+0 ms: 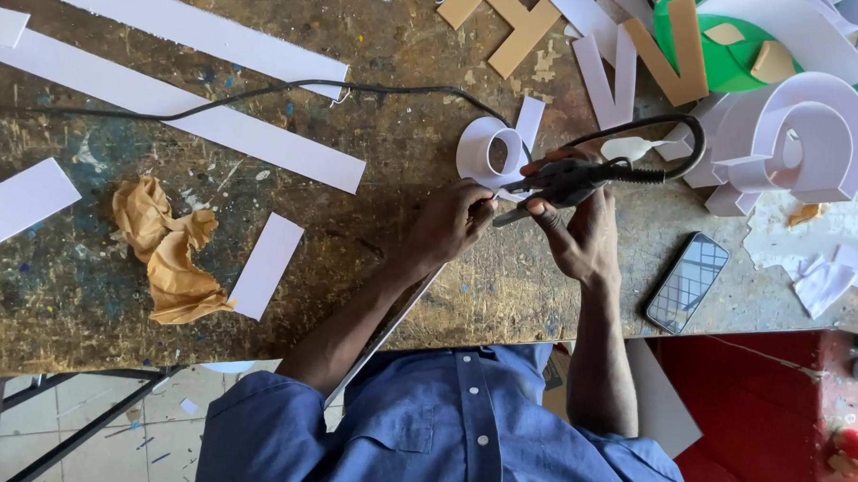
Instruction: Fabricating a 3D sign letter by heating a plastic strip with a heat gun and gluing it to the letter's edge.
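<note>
A person in a blue button shirt is leaning over a worn, paint-spattered wooden workbench point(374, 173), seen from above. The right hand point(581, 232) is gripping a black corded glue gun point(569, 179), its fingers wrapped tight around the handle, with the nozzle pointing left. The left hand point(458, 218) is meeting the nozzle end of the tool, its fingers curled together and pinching at the tip; what exactly is being pinched is too small to tell. Just beyond the hands, a curled white strip point(489, 150) is standing on the bench, bent into a loop. The tool's black cord point(263, 93) is trailing away across the bench to the left. A crumpled brown paper point(167, 251) is lying well to the left, with a short white strip point(266, 266) just beside it and long white strips point(196, 119) further up. A dark phone point(687, 282) is resting near the right wrist. Tan cut-out letters point(678, 60) and a large white built-up letter point(803, 135) are sitting at the upper right.
</note>
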